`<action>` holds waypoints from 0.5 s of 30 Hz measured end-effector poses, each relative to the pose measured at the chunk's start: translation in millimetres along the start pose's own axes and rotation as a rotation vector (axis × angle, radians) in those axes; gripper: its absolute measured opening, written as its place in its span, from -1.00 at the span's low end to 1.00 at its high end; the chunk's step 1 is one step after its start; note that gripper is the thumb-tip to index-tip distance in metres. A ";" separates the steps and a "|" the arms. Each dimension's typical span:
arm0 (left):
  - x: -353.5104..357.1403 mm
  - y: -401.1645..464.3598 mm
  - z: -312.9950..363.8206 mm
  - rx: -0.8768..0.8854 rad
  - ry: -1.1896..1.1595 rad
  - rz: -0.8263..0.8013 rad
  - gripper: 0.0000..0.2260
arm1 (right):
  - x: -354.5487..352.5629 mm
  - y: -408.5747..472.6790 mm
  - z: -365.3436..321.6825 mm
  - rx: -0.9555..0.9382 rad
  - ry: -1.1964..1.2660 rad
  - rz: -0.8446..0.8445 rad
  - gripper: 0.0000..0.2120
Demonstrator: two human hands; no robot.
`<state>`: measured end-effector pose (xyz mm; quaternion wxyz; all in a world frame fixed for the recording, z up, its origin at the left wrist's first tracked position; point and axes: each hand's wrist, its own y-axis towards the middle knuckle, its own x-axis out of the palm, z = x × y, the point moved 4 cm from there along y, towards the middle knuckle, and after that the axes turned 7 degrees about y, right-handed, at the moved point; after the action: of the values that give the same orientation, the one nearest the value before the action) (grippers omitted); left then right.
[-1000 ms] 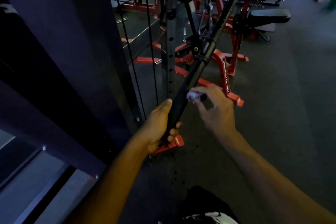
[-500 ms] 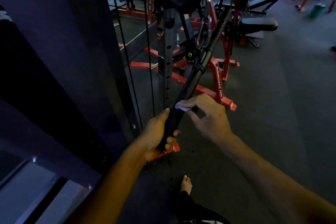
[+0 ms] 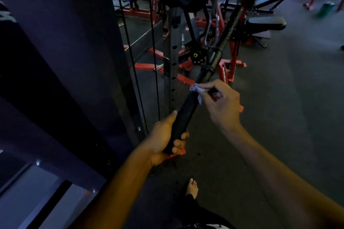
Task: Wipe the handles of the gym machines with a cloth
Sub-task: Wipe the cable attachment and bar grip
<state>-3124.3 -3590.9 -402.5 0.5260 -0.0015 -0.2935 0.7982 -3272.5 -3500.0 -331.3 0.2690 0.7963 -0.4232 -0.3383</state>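
Red machine frames (image 3: 230,65) and a bench (image 3: 264,22) crowd behind. My left hand (image 3: 163,139) grips the black bar handle (image 3: 186,109); my right hand (image 3: 223,104) pinches a white cloth (image 3: 198,90) against it.

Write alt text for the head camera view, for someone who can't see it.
A left hand grips the lower end of a black bar handle while the right hand presses a small white cloth against it, in a dim gym.

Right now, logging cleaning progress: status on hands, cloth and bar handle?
Left hand grips the bar handle at its near end. Right hand pinches white cloth against handle, farther up. Nothing in the way.
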 end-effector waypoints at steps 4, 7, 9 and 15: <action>-4.6 -0.3 1.1 0.006 0.019 0.003 -0.56 | 19.7 -25.8 -12.3 -0.071 -0.038 -0.145 -0.84; -5.8 -1.9 1.0 0.009 -0.009 -0.006 -0.56 | 11.4 -40.7 -2.9 -0.099 -0.147 -0.204 -0.73; -2.2 -0.7 -0.2 -0.002 -0.036 -0.016 -0.56 | 2.4 -23.6 5.6 -0.021 -0.145 -0.103 -0.79; 1.0 3.5 -2.7 -0.013 -0.061 -0.028 -0.58 | 20.2 -38.4 -21.6 -0.093 -0.093 -0.144 -0.80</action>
<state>-3126.8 -3589.7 -406.1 0.5280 0.0236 -0.3148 0.7884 -3228.7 -3495.1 -351.5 0.2609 0.7948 -0.3607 -0.4125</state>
